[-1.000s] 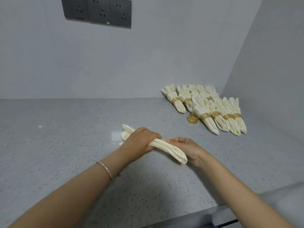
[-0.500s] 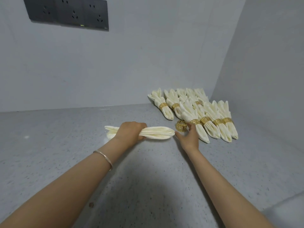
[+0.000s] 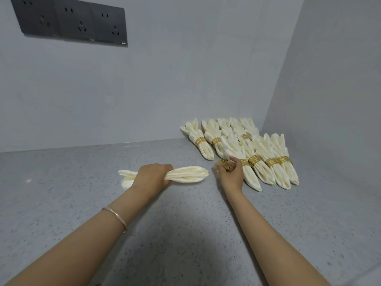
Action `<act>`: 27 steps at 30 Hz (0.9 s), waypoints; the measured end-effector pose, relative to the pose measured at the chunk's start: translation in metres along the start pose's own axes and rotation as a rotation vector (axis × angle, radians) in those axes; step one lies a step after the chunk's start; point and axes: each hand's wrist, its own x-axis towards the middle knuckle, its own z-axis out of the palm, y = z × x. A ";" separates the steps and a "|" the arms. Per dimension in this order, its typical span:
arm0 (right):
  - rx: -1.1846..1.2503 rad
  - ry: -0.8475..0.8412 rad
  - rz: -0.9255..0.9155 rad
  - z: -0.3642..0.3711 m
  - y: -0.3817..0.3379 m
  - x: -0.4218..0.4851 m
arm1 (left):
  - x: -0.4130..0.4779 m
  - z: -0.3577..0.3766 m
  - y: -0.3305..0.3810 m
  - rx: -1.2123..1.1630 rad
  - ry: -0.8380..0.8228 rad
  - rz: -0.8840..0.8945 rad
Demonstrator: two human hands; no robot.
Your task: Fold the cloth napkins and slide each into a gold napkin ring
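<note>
Napkin (image 3: 185, 174), folded into a long roll, sits low at desk (image 3: 185, 234) centre w/ tip pointing right; L hand (image 3: 151, 176) fingers clenched round its middle. R hand (image 3: 232, 176) is just right of that tip, fingers grasping a loose gold ring (image 3: 224, 164). Finished napkins (image 3: 266, 172) w/ rings lie in overlapping rows touching R hand, toward the wall corner.

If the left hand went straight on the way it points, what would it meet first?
Likely the right hand, whose fingers pinch the loose gold ring just past the tip of the folded napkin that the left hand grips, though depth is unclear.
</note>
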 end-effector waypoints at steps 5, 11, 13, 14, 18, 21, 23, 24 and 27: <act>0.314 -0.189 0.102 -0.013 -0.022 -0.031 | -0.012 -0.009 -0.006 0.010 0.004 0.002; 0.294 -0.445 0.148 -0.002 -0.040 -0.069 | -0.035 -0.021 -0.001 -0.011 0.050 0.023; 0.297 -0.530 0.169 0.004 -0.046 -0.083 | -0.043 -0.025 0.002 -0.026 0.069 0.034; 0.283 -0.562 0.164 0.005 -0.050 -0.089 | -0.047 -0.027 0.004 -0.034 0.078 0.033; 0.182 -0.595 0.146 -0.001 -0.069 -0.097 | -0.063 -0.037 -0.004 -0.046 0.077 0.006; 0.123 -0.614 0.141 -0.008 -0.074 -0.098 | -0.072 -0.041 -0.016 -0.066 0.037 -0.001; 0.116 -0.631 0.130 -0.009 -0.076 -0.103 | -0.078 -0.042 -0.022 -0.120 -0.038 0.020; 0.119 -0.632 0.123 -0.009 -0.077 -0.106 | -0.082 -0.042 -0.023 -0.161 -0.091 0.034; 0.139 -0.629 0.111 -0.005 -0.081 -0.114 | -0.086 -0.045 -0.017 -0.317 -0.181 0.045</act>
